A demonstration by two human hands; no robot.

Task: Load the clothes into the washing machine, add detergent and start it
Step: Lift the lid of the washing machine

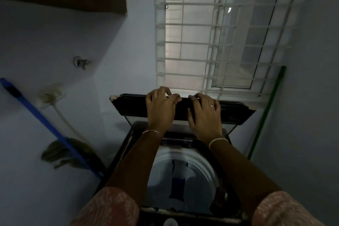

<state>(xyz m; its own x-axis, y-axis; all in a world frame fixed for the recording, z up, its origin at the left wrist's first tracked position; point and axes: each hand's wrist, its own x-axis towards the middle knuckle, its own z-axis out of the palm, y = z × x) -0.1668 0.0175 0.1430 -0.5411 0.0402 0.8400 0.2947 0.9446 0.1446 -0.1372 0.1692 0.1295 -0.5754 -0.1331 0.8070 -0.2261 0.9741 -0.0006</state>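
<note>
1. Gripping the raised lid [132,103] at its top edge: left hand [160,108], fingers curled over the rim, palm flat against the dark panel, ring on one finger.
2. Right hand [205,113] just beside it on the same edge, fingers hooked over the rim the same way, thumb down the panel face. Both hands partly closed on the lid, nothing else in them.
3. Lid is dark, folded up and standing near upright at the back of the washing machine [117,154], below the barred window [220,33].
4. Tub [200,169] is open beneath the forearms; pale drum wall visible, white and blue clothes [178,180] lying inside, blurred.
5. Blue-handled mop [45,124] leans on the wall to the left, green pole [266,112] to the right.
</note>
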